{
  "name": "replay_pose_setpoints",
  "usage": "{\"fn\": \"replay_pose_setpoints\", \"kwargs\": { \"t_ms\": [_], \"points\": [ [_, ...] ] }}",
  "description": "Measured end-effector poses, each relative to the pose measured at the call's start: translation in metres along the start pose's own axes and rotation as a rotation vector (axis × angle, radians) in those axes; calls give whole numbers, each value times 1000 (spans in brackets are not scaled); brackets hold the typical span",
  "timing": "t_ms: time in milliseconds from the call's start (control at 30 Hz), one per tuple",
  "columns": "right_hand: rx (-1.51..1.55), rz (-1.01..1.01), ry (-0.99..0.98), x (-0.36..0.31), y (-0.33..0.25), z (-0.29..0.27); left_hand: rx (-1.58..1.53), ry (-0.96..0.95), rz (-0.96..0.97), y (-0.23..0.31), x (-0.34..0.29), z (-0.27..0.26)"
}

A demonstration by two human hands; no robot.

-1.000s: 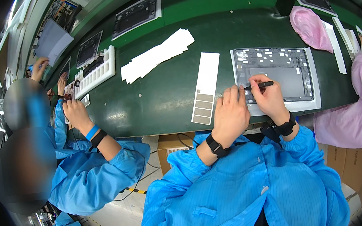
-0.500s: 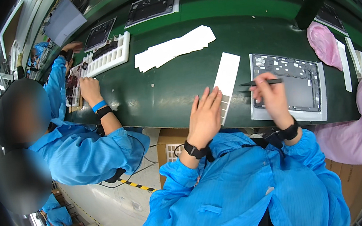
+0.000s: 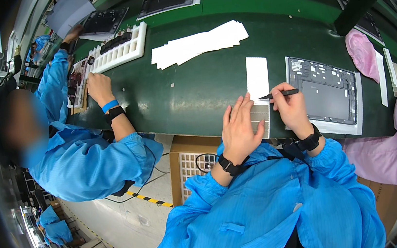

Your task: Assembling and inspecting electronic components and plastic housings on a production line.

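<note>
My left hand lies with its fingers stretched over the left edge of a white strip sheet, holding it down on the green bench. Grey bars separated by pale lines show on the sheet's lower part, beside my fingers. In my right hand is a pair of black tweezers, its tip on or just over the sheet where the white part meets the grey bars. A dark tablet frame rests on a white backing, right of my right hand.
Overlapping white sheets lie farther back on the green bench. A white slotted tray stands beside a blue-sleeved co-worker at left. At right are a pink cloth item, a dark post and a pink-sleeved person.
The sheet now sits straighter. My left hand has moved slightly right and nearer, and the tweezers have come left onto or over the sheet. The left co-worker's far hand has reached farther back.
</note>
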State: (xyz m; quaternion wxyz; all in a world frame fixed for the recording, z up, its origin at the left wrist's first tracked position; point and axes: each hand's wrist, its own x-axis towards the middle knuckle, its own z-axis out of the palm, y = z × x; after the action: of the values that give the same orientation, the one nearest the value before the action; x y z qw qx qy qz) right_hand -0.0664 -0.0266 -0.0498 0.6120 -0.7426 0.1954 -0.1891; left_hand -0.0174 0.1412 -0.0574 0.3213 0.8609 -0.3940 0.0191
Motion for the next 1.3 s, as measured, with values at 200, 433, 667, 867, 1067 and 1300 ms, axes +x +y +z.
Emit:
{"fn": "replay_pose_setpoints", "kwargs": {
  "t_ms": [200, 433, 667, 867, 1067, 1300],
  "points": [
    [-199, -61, -31, 0, -1, 1, 43, 57, 33, -1, 0, 4],
    [-63, -82, -38, -1, -3, 11, -1, 24, -13, 4, 3, -2],
    [-160, -73, -53, 1, -3, 11, 0, 27, -24, 3, 3, -1],
    [248, -14, 106, 2, -12, -9, 2, 9, -34, 7, 5, 0],
    [145, 59, 294, -7, -19, -149, 5, -14, -31, 5, 14, -2],
    [145, 138, 414, -71, 53, -268, -169, -68, 304, 108, 37, 21]
  ]
}}
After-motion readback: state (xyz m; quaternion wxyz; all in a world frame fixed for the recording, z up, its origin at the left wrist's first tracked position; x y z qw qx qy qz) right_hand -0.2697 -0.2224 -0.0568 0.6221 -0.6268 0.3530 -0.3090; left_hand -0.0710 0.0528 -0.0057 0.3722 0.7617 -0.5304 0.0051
